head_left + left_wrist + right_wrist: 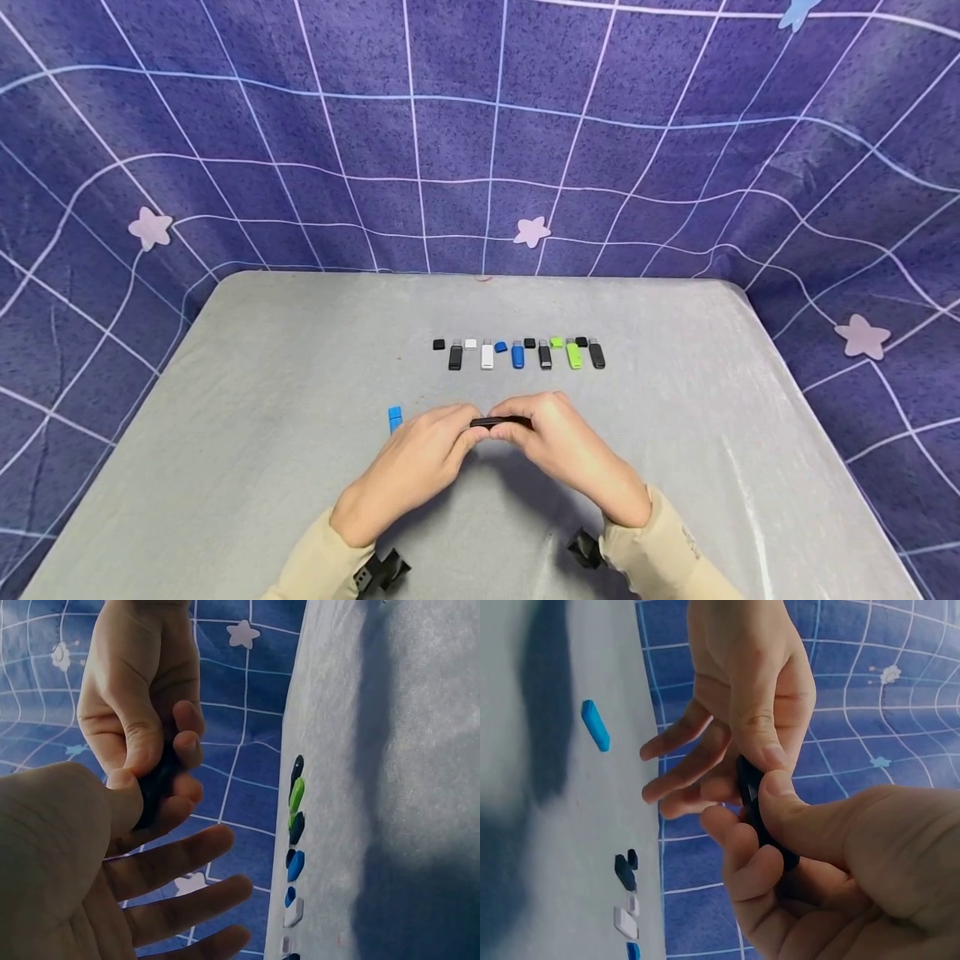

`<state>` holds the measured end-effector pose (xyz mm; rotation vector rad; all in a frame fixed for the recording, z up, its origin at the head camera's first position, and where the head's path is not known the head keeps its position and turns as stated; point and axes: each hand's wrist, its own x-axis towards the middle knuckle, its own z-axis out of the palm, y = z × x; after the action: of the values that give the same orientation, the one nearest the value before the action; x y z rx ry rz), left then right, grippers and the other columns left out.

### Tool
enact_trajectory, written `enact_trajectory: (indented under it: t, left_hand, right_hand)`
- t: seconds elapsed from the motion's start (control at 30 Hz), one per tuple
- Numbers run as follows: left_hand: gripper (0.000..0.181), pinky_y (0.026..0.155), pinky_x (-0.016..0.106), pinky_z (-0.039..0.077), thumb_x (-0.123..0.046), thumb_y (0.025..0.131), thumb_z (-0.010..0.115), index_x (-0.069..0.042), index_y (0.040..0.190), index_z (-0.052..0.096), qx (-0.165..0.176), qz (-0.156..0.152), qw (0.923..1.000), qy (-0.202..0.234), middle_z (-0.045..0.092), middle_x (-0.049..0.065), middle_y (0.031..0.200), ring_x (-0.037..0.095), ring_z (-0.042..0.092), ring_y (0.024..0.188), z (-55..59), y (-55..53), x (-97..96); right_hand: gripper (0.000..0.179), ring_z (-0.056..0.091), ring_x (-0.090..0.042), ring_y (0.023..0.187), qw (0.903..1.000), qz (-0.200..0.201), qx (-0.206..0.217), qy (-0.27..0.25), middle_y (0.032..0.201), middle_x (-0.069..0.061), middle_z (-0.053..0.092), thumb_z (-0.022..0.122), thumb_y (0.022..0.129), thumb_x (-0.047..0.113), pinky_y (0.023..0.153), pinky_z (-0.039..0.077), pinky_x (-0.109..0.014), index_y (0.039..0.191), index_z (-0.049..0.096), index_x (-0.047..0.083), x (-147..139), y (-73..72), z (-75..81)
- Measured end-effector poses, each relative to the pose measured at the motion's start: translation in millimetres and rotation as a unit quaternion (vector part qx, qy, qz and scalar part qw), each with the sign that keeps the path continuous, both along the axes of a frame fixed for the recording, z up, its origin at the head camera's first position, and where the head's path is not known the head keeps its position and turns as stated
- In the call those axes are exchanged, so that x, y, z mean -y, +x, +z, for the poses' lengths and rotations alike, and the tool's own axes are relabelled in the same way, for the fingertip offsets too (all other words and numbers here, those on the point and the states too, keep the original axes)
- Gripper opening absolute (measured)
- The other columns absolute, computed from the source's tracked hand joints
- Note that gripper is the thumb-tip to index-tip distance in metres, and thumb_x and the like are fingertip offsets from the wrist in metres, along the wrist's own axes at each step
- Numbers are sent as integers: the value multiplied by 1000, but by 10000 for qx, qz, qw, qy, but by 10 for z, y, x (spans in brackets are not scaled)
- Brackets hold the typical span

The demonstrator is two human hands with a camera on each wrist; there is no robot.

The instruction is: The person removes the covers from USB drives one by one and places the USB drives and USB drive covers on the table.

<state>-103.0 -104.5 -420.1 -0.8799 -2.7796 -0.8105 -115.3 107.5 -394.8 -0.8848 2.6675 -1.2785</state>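
Observation:
Both hands hold one black USB flash drive (504,422) above the table, each at one end of it. My left hand (423,450) pinches its left end between thumb and index finger. In the left wrist view the other fingers of that hand spread out straight. My right hand (566,442) grips the right end, thumb on one side and curled fingers on the other. Fingers hide much of the black drive (751,796) in the right wrist view. A capped blue USB flash drive (395,417) lies beside the left hand, partly hidden by it in the head view.
Farther back on the grey-covered table (300,350) lies a row of uncapped drives, among them a white one (487,356), a blue one (517,356) and a green one (573,356). Small caps, such as a white cap (471,343), lie beside them. A purple-blue curtain (450,133) hangs behind.

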Motion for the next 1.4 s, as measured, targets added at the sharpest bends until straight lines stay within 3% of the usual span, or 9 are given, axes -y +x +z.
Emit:
enact_trajectory:
  t: [0.37,0.53,0.67,0.9,1.03,1.4]
  left_hand:
    - [21,60,21,40,-38,107,55,-28,90,60,-246,63,9997,55,46,-18,73,3,47,67,69,-10,32]
    - [19,62,22,42,-38,106,56,-29,90,61,-295,24,9995,95,52,-20,78,3,49,71,86,-14,52]
    - [17,66,23,47,-38,105,58,-29,91,63,-385,-56,9992,61,59,-19,85,3,53,77,94,-15,70]
    - [22,67,22,45,-40,106,57,-27,88,62,-377,-344,9987,-79,55,-19,80,3,50,74,122,-27,122]
    - [21,71,25,49,-39,106,57,-28,90,65,-385,-493,9979,-161,60,-18,84,2,53,77,125,-43,131]
    - [31,61,18,37,-38,105,58,-25,78,49,-97,-734,9972,-71,38,-15,71,2,41,66,10,-41,149]
  right_hand:
    - [18,74,-10,95,9993,320,-176,88,104,0,80,71,97,18,83,60,-26,110,79,10,-57,-25,86]
    - [17,73,-6,93,9993,380,-6,-64,103,3,80,72,96,18,83,59,-24,109,80,12,-79,-28,118]
    - [15,72,-3,88,9990,410,127,-158,100,4,80,74,94,17,80,59,-23,107,81,12,-91,-35,140]
    - [12,66,2,78,9990,423,125,31,93,7,79,76,92,18,71,57,-21,103,82,14,-88,-36,128]
    - [10,63,2,74,9988,430,231,99,89,7,78,77,92,16,67,56,-21,100,82,13,-84,-30,120]
    - [9,54,2,69,9970,621,258,395,79,9,68,72,95,21,63,50,-20,96,77,14,-67,-35,76]
